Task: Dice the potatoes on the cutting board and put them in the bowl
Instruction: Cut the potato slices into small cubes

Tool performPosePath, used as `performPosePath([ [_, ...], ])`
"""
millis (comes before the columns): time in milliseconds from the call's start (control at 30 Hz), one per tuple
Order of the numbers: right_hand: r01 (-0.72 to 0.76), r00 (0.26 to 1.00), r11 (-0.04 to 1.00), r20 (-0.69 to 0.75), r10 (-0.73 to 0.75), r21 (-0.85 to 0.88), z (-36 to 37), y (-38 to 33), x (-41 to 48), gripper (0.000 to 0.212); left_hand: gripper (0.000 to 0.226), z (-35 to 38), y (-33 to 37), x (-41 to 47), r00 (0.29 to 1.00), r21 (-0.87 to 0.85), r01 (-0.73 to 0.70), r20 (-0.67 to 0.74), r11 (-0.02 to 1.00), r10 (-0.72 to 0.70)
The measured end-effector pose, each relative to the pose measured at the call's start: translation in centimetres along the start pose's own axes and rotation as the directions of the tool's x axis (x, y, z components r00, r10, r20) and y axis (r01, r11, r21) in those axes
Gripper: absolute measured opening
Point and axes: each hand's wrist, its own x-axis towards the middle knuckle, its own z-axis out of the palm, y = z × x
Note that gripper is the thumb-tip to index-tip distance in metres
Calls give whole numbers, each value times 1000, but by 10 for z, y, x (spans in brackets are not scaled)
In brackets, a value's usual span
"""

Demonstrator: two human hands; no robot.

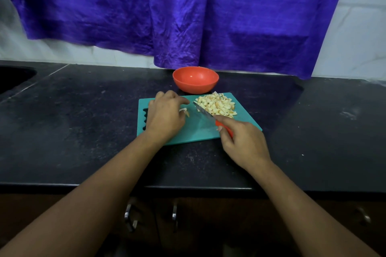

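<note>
A teal cutting board point(194, 133) lies on the black counter. A heap of diced potato point(217, 104) covers its far right part. My left hand point(165, 115) rests on the board's left half, fingers curled over a small potato piece point(184, 111) that peeks out under them. My right hand point(244, 142) grips the orange handle of a knife point(205, 113), whose blade lies low across the board with its tip at the heap's left edge. The orange bowl point(195, 79) stands just behind the board and looks empty.
The black counter point(83, 131) stretches to both sides; a dark sink opening point(14, 77) is at the far left. A purple cloth point(188, 16) hangs over the tiled wall behind the bowl. Cabinet handles point(174, 213) show below the counter's front edge.
</note>
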Motion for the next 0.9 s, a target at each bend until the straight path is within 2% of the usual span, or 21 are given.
performPosePath([
  [67,-27,1000,1000,-9,27,11,-1,1,-1,38,29,0,6,9,996,117,-2,93,993,-9],
  [167,-39,999,999,-13,40,30,-2,2,0,38,20,1,9,14,989,164,-10,147,986,-15],
  [433,-46,999,999,-8,46,22,-1,2,1,38,18,4,13,-3,997,63,21,78,998,-26],
  [567,-39,999,998,3,39,-58,1,-7,-2,39,17,6,16,-12,997,32,70,38,997,-71],
  [667,-74,997,997,-18,73,-25,5,-19,-2,39,18,6,17,-14,994,16,96,45,995,-97],
  [767,-42,999,999,-3,42,-8,13,-39,-1,40,19,5,17,-15,995,26,89,38,996,-90],
  [900,-19,1000,997,16,21,-74,20,-48,3,41,18,5,15,-17,996,16,82,30,997,-82],
])
